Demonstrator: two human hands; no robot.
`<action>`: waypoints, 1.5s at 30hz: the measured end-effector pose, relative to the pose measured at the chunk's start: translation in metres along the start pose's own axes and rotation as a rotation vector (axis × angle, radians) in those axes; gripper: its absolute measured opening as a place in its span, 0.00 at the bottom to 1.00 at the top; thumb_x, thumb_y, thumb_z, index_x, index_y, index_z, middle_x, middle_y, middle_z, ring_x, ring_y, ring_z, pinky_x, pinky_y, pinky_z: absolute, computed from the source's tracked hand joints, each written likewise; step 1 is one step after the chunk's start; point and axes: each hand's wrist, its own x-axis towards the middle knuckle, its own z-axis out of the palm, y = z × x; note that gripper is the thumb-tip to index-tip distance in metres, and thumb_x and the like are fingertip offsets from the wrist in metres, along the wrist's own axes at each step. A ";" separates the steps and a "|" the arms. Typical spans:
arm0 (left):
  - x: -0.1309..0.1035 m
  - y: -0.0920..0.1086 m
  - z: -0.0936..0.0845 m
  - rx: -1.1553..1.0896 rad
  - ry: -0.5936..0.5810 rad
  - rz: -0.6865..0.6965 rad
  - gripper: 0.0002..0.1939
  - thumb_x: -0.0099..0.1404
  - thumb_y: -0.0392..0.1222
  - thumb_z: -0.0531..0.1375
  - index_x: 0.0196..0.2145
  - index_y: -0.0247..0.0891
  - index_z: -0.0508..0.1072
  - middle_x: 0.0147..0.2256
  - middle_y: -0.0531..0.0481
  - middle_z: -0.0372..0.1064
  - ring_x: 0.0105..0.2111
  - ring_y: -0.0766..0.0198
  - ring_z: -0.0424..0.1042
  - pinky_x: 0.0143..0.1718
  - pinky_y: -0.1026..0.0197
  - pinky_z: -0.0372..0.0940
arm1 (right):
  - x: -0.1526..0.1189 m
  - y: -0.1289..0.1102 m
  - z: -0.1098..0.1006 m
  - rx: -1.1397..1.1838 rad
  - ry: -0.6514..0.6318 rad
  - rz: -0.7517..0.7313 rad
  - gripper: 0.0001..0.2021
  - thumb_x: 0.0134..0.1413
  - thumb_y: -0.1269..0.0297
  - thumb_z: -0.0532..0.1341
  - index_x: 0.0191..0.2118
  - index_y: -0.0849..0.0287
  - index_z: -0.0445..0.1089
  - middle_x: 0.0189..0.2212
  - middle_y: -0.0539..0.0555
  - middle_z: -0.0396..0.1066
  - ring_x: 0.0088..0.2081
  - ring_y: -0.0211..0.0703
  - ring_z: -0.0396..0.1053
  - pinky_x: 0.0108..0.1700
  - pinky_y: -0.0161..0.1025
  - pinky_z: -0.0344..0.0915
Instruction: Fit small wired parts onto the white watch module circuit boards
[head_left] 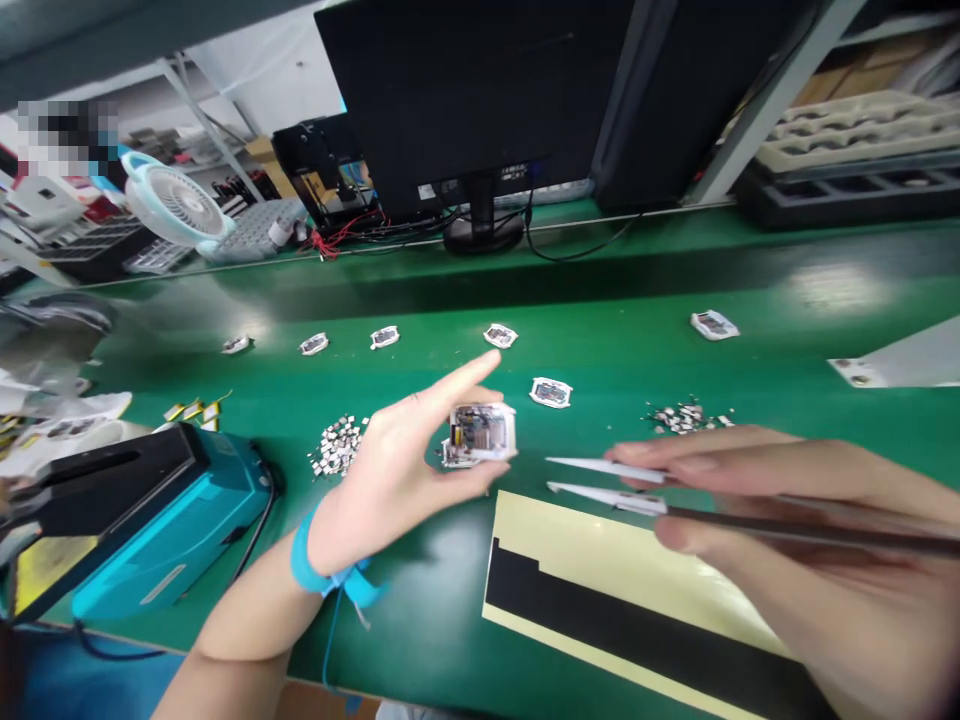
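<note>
- Your left hand [397, 470] pinches a small clear-cased circuit module [478, 435] between thumb and fingers, raised above the middle of the green counter [750, 300], index finger pointing away.
- Your right hand [787, 500] grips fine tweezers [607, 480], tips slightly parted with nothing between them, just right of the module and not touching it.
- Risk, as judged: the light pinch may let the module tilt or drop if the tweezer tips push against it; a slip could scrape the exposed board.
- Risk: the loose piles of tiny metal parts [337, 445] left of your wrist and [686, 415] beyond the tweezers could scatter at a sweep of a forearm.
- Similar modules [551, 392] lie singly in a row toward the far edge, near the monitor stand [484, 230].
- Containers: moulded trays [855, 125] are stacked at the far right corner; their contents cannot be made out.
- A yellow-and-black adhesive sheet [600, 580] lies at the near edge, a blue device [150, 520] at the near left.
</note>
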 end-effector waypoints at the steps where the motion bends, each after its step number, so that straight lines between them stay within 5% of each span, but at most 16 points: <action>1: 0.000 0.009 0.002 -0.023 0.010 0.029 0.35 0.54 0.35 0.61 0.57 0.43 0.51 0.43 0.48 0.69 0.41 0.64 0.69 0.43 0.64 0.67 | 0.000 -0.002 0.001 -0.006 -0.034 -0.022 0.15 0.39 0.76 0.65 0.35 0.53 0.68 0.35 0.42 0.73 0.38 0.32 0.70 0.43 0.24 0.69; 6: -0.005 0.029 0.011 -0.142 0.035 0.106 0.37 0.54 0.35 0.62 0.58 0.43 0.49 0.43 0.47 0.68 0.43 0.62 0.69 0.41 0.65 0.68 | -0.001 -0.004 -0.003 -0.063 -0.146 -0.037 0.15 0.40 0.76 0.65 0.37 0.55 0.67 0.38 0.43 0.72 0.39 0.30 0.70 0.42 0.21 0.69; 10: -0.009 0.035 0.013 -0.159 0.037 0.103 0.36 0.53 0.38 0.63 0.56 0.41 0.52 0.42 0.46 0.70 0.41 0.60 0.71 0.39 0.65 0.70 | 0.002 -0.009 -0.003 0.004 -0.189 -0.098 0.16 0.41 0.77 0.65 0.38 0.54 0.67 0.37 0.45 0.72 0.39 0.34 0.71 0.41 0.27 0.72; 23: -0.011 0.043 0.009 -0.414 0.016 0.033 0.31 0.54 0.34 0.62 0.54 0.42 0.56 0.46 0.45 0.68 0.42 0.59 0.71 0.40 0.65 0.72 | -0.005 -0.010 -0.007 0.088 -0.197 -0.027 0.24 0.40 0.79 0.64 0.44 0.48 0.66 0.38 0.44 0.71 0.38 0.37 0.71 0.40 0.30 0.73; 28: -0.009 0.045 0.008 -0.360 0.067 0.097 0.24 0.52 0.38 0.64 0.47 0.41 0.61 0.43 0.44 0.70 0.41 0.58 0.72 0.41 0.62 0.72 | -0.003 -0.012 -0.008 0.101 -0.280 -0.097 0.31 0.40 0.82 0.63 0.46 0.38 0.64 0.45 0.41 0.67 0.42 0.37 0.70 0.41 0.29 0.72; 37: -0.009 0.044 0.006 -0.291 0.024 0.164 0.11 0.55 0.36 0.61 0.35 0.40 0.63 0.43 0.43 0.70 0.43 0.57 0.70 0.38 0.63 0.72 | -0.003 -0.009 -0.014 0.151 -0.325 -0.114 0.35 0.37 0.80 0.65 0.48 0.36 0.60 0.44 0.44 0.67 0.42 0.40 0.70 0.40 0.33 0.74; 45: -0.011 0.037 0.007 -0.225 -0.012 0.218 0.05 0.56 0.38 0.61 0.33 0.41 0.72 0.44 0.49 0.70 0.30 0.64 0.74 0.31 0.67 0.72 | -0.015 -0.007 -0.014 0.051 -0.301 -0.114 0.36 0.39 0.82 0.63 0.49 0.34 0.59 0.46 0.38 0.66 0.42 0.37 0.69 0.41 0.32 0.73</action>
